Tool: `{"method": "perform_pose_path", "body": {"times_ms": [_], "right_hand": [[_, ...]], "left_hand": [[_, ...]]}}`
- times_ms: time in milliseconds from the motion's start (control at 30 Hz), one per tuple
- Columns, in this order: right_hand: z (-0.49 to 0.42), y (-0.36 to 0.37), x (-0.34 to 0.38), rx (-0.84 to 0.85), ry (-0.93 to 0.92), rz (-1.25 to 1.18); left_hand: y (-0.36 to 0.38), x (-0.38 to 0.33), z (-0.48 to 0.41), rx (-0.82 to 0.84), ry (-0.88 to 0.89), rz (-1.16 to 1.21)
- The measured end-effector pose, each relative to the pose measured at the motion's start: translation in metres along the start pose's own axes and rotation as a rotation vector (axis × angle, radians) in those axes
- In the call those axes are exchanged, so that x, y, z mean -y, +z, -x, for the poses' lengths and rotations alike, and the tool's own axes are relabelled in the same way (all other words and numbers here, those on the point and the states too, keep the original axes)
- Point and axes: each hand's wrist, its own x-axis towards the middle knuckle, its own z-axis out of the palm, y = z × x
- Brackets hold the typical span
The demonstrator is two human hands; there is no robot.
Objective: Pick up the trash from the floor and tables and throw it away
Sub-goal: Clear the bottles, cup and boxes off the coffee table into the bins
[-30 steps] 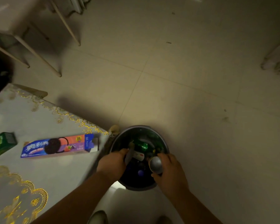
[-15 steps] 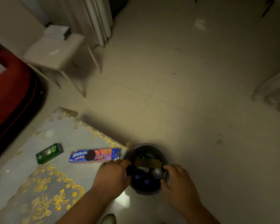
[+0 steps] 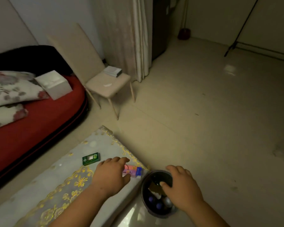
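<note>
Leaving the round dark trash bin [image 3: 144, 192], the left hand [image 3: 111, 175] now covers the pink-and-blue cookie box [image 3: 132, 170] on the counter [image 3: 59, 174], fingers spread; right hand [image 3: 181, 188] over the bin, fingers loosely apart.

The low table [image 3: 59, 182], covered by a gold-embroidered cloth, carries a green box [image 3: 90, 158] and a cookie box [image 3: 132, 171]. The tiled floor [image 3: 203, 128] carries a round trash bin [image 3: 143, 190] just beside the table.

Red mattress [image 3: 39, 128], green box [image 3: 90, 158], gold-patterned grey tablecloth [image 3: 59, 182], floral quilt [image 3: 8, 89]
</note>
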Motion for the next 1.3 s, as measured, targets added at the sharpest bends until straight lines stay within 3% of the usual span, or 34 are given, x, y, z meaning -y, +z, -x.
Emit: {"method": "perform_pose_path", "body": {"times_ms": [300, 533, 800, 1100, 1300], "right_hand": [[-0.076, 0.069, 0.089, 0.031, -0.147, 0.001], [-0.172, 0.179, 0.125, 0.071, -0.114, -0.054], [-0.232, 0.306, 0.113, 0.14, -0.065, -0.006], [-0.236, 0.373, 0.091, 0.165, -0.057, 0.137], [-0.228, 0.352, 0.093, 0.151, -0.026, 0.04]], "left_hand": [[0.026, 0.145, -0.019, 0.087, -0.244, 0.037], [0.1, 0.248, -0.102, 0.106, -0.23, 0.077], [0.214, 0.329, -0.188, 0.205, -0.202, 0.137], [0.278, 0.366, -0.211, 0.192, -0.164, 0.204], [0.258, 0.346, -0.192, 0.13, -0.134, 0.202]]}}
